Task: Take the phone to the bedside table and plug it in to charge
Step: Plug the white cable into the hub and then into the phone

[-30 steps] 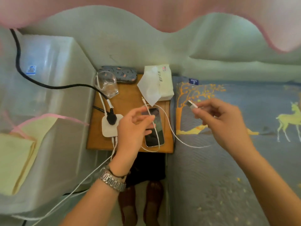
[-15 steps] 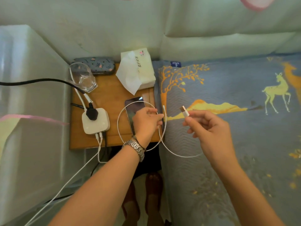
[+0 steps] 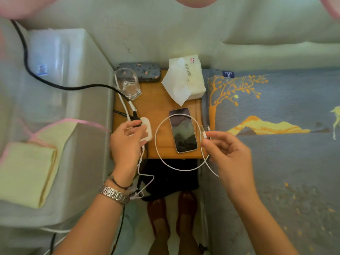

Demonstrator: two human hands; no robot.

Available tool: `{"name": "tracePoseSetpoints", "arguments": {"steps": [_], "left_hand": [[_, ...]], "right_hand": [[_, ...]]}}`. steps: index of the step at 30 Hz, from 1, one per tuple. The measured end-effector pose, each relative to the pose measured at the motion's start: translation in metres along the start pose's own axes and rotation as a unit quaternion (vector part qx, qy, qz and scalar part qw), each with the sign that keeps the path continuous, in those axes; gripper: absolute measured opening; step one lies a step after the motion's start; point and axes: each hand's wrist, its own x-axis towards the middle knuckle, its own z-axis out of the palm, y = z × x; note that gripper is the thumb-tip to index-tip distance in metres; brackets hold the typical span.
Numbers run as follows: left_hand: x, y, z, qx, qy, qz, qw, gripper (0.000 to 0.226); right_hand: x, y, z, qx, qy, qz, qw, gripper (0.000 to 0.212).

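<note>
- The right hand [image 3: 228,153] is pinching the white charging cable [image 3: 161,157] just behind one of its plug ends, with thumb and forefinger pressed together and the plug tip pointing up and slightly left.
- The left hand [image 3: 127,142] is resting on the white power adapter [image 3: 147,129], with its fingers curled loosely over it; whether they are gripping it is unclear.
- The phone [image 3: 183,130] is lying flat, screen up, on the wooden bench [image 3: 158,111], between the two hands and nearer the right one.
- The phone's long axis is running away from the person, its near short edge sitting close to the bench's front edge.
- The cable is looping in a wide ring around the phone, crossing over its far end.
- Judging from this, the plug is lying just right of the phone, so the right hand is best placed to bring it to the near edge, where the port probably is.
- Beyond are standing a glass [image 3: 127,83] and a tissue pack [image 3: 185,80]; the bed [image 3: 276,162] is lying to the right.
</note>
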Motion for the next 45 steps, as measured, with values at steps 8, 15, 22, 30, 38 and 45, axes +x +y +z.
{"name": "tracePoseSetpoints", "arguments": {"steps": [8, 15, 22, 30, 38, 45], "left_hand": [[0.013, -0.034, -0.026, 0.067, 0.060, -0.032, 0.995, 0.025], [0.033, -0.061, -0.019, 0.063, 0.061, -0.041, 0.995, 0.045], [0.052, -0.068, -0.014, 0.050, 0.045, -0.046, 0.997, 0.058], [0.057, -0.071, -0.007, 0.087, 0.071, -0.038, 0.993, 0.051], [0.052, -0.070, -0.005, 0.032, 0.058, -0.021, 0.998, 0.045], [0.053, -0.066, -0.014, -0.057, 0.014, -0.052, 0.997, 0.030]], "right_hand": [[-0.007, 0.042, 0.052, -0.049, -0.011, 0.037, 0.998, 0.010], [-0.009, 0.075, 0.090, -0.048, -0.034, 0.075, 0.995, 0.009], [-0.006, 0.091, 0.110, -0.066, -0.041, 0.076, 0.994, 0.012], [-0.008, 0.099, 0.119, -0.079, -0.040, 0.085, 0.992, 0.012], [-0.009, 0.102, 0.121, -0.081, -0.036, 0.085, 0.992, 0.012], [-0.009, 0.103, 0.126, -0.083, -0.029, 0.092, 0.992, 0.007]]}}
